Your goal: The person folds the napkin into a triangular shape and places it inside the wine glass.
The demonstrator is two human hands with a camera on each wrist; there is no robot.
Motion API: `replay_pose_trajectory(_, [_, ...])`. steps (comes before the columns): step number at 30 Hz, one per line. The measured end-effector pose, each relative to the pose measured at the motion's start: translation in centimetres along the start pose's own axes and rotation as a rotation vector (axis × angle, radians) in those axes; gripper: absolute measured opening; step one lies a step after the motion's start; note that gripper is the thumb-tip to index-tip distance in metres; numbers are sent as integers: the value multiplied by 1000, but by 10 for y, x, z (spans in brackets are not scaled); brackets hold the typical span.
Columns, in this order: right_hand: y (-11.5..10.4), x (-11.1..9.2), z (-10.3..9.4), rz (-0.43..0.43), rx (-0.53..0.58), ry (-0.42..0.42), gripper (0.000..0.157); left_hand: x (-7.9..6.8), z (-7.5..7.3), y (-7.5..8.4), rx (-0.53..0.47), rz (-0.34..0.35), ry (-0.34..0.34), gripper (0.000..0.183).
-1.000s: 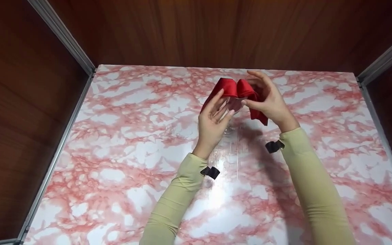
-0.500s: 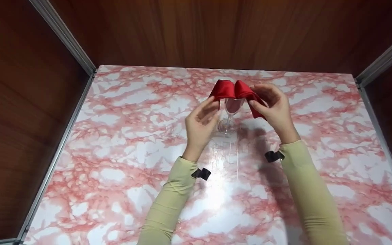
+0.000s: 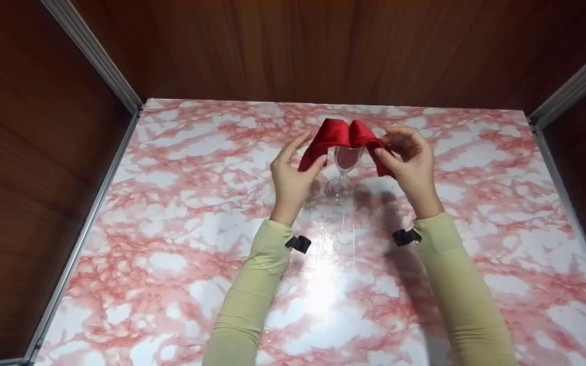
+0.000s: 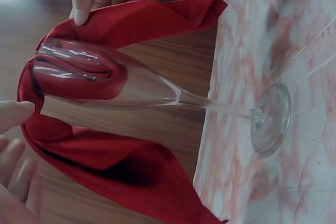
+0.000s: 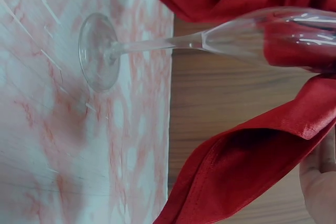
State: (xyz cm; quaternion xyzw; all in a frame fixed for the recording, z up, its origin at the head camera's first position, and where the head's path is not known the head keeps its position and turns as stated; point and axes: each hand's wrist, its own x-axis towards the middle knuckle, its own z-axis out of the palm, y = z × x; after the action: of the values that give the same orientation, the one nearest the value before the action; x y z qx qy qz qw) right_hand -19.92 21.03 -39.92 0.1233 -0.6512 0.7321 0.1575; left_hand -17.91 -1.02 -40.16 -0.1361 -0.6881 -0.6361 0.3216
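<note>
A red cloth napkin (image 3: 334, 134) is tucked into the bowl of a clear, stemmed flute glass (image 4: 149, 85). Its two ends drape outside the bowl, one on each side. Upright on the table stands the glass, its round foot (image 3: 338, 189) showing in every view. My left hand (image 3: 290, 180) is around the left drape with fingers fairly straight. One of its fingertips (image 4: 26, 109) touches the fold near the rim in the left wrist view. My right hand (image 3: 415, 165) holds the right drape, thumb in front and fingers behind. Folds partly hide those fingers.
The tabletop (image 3: 171, 254) has a pink and white marbled pattern. Dark wood panels (image 3: 298, 51) rise behind it and at both sides, with metal edging (image 3: 94, 56) at the corners. Black bands (image 3: 299, 244) hang from both sleeves.
My left hand has moved leftward from in front of the glass to the left drape, uncovering the glass. My right hand has lowered slightly and its fingers have drawn in on the right drape.
</note>
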Motion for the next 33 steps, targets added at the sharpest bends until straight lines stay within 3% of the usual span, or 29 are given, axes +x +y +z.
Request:
replay_pose_trajectory(5, [0,0,1,-33,50,42,34,2,9,1,-88,12,-10,38])
replay_pose_trajectory(13, [3,-1,2,-74,38,91,27,2,10,0,-55,-15,38,29])
replay_pose_trajectory(25, [6,-4,6,-57,-51,83,25,-1,10,-2,-60,-35,31,28])
replay_pose_trajectory(33, [5,-4,2,-43,-104,43,27,-4,2,-3,-11,-21,30,28])
